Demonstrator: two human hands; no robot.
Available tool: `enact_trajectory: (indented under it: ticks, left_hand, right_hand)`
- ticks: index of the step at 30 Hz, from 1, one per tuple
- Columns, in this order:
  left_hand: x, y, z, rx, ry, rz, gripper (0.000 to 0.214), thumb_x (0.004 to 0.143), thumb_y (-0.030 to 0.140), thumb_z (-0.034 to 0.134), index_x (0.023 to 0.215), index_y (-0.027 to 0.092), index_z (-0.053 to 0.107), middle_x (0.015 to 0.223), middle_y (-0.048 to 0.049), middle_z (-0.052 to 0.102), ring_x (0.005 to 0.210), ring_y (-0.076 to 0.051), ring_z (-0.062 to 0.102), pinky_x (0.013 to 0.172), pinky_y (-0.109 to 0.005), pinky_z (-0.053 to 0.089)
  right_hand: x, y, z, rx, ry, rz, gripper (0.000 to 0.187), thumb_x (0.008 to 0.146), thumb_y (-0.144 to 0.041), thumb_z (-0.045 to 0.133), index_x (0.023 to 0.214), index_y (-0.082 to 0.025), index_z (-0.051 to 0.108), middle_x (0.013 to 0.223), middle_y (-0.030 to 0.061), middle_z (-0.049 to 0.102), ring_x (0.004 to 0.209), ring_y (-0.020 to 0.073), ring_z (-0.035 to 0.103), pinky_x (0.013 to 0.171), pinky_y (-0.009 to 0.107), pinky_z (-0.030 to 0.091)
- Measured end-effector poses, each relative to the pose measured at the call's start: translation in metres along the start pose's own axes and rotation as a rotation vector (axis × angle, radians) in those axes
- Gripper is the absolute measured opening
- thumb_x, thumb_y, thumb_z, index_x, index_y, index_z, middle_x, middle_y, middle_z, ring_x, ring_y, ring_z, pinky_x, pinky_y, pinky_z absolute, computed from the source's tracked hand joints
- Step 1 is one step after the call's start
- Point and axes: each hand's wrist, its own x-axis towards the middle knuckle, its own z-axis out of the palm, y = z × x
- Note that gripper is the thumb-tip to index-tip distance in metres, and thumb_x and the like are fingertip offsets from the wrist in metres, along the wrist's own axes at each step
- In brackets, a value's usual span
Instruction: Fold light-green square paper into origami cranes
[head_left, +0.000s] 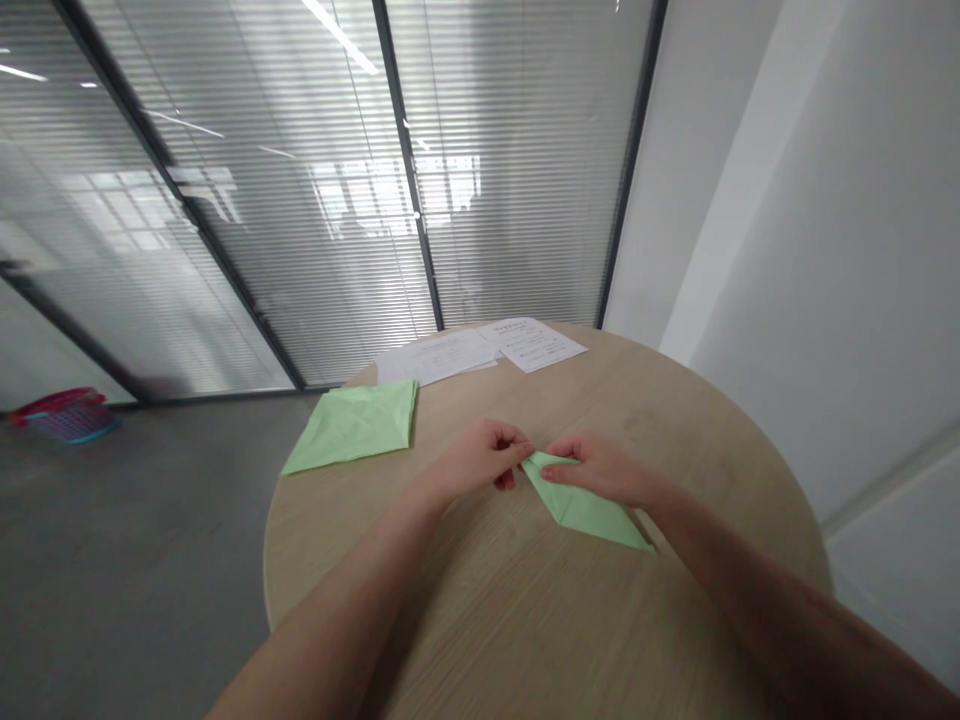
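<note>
A folded piece of light green paper (598,514) is held between my two hands, low over the round wooden table. My left hand (484,458) pinches its upper left tip between thumb and fingers. From the right, my right hand (596,468) grips the same paper near that tip, thumb and fingers closed on it. Diagonal crease lines show on the folded paper, and its lower right end narrows to a point below my right wrist. The right hand covers part of its upper edge.
A stack of light green paper sheets (360,422) lies at the table's left edge. Printed white sheets (536,343) lie at the far edge of the table (517,630). A red and blue basket (71,418) stands on the floor at left. Glass panels with blinds (517,170) rise behind.
</note>
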Motion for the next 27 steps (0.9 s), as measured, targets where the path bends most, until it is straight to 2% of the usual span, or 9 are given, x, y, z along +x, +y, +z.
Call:
enact_trajectory:
  ticks: [6, 10, 14, 18, 27]
  left_hand:
    - [0.001, -0.002, 0.001, -0.037, -0.023, -0.027, 0.024, 0.089, 0.038, 0.06, 0.08, 0.017, 0.067, 0.057, 0.0011, 0.062, 0.051, -0.013, 0.063, 0.05, -0.023, 0.05]
    - [0.001, -0.003, 0.001, 0.069, 0.002, -0.009, 0.023, 0.089, 0.035, 0.057, 0.079, 0.016, 0.068, 0.058, -0.0001, 0.064, 0.051, -0.013, 0.062, 0.05, -0.022, 0.047]
    - [0.002, -0.003, 0.002, 0.208, 0.054, 0.047, 0.027, 0.09, 0.036, 0.054, 0.081, 0.017, 0.07, 0.061, -0.0006, 0.065, 0.054, -0.013, 0.061, 0.052, -0.023, 0.044]
    - [0.002, -0.002, 0.002, 0.289, 0.077, 0.096, 0.025, 0.087, 0.036, 0.058, 0.083, 0.017, 0.074, 0.061, 0.0002, 0.065, 0.055, -0.013, 0.058, 0.054, -0.023, 0.041]
    - [0.007, -0.015, 0.004, 0.099, 0.061, 0.063, 0.019, 0.08, 0.028, 0.06, 0.086, 0.016, 0.074, 0.063, 0.0007, 0.064, 0.053, -0.011, 0.056, 0.05, -0.021, 0.041]
  right_hand:
    - [0.001, 0.001, 0.001, -0.069, 0.022, -0.006, 0.024, 0.087, -0.039, 0.065, 0.085, -0.018, 0.077, 0.069, 0.0018, 0.066, 0.062, 0.0157, 0.054, 0.057, 0.027, 0.036]
    - [0.003, 0.002, 0.001, -0.083, 0.019, -0.027, 0.029, 0.089, -0.043, 0.064, 0.086, -0.018, 0.077, 0.071, 0.0028, 0.067, 0.065, 0.0169, 0.055, 0.058, 0.028, 0.037]
    - [0.006, 0.005, 0.003, -0.005, 0.009, -0.003, 0.038, 0.092, -0.05, 0.059, 0.085, -0.017, 0.076, 0.073, 0.0035, 0.068, 0.065, 0.0168, 0.055, 0.06, 0.027, 0.038]
    - [0.008, 0.008, 0.005, 0.016, 0.018, 0.016, 0.039, 0.091, -0.053, 0.061, 0.084, -0.017, 0.075, 0.07, 0.0033, 0.066, 0.064, 0.0161, 0.054, 0.059, 0.027, 0.037]
    - [0.006, 0.005, 0.007, 0.023, 0.021, 0.027, 0.041, 0.091, -0.054, 0.06, 0.078, -0.017, 0.071, 0.064, 0.0004, 0.058, 0.059, 0.0134, 0.047, 0.055, 0.026, 0.032]
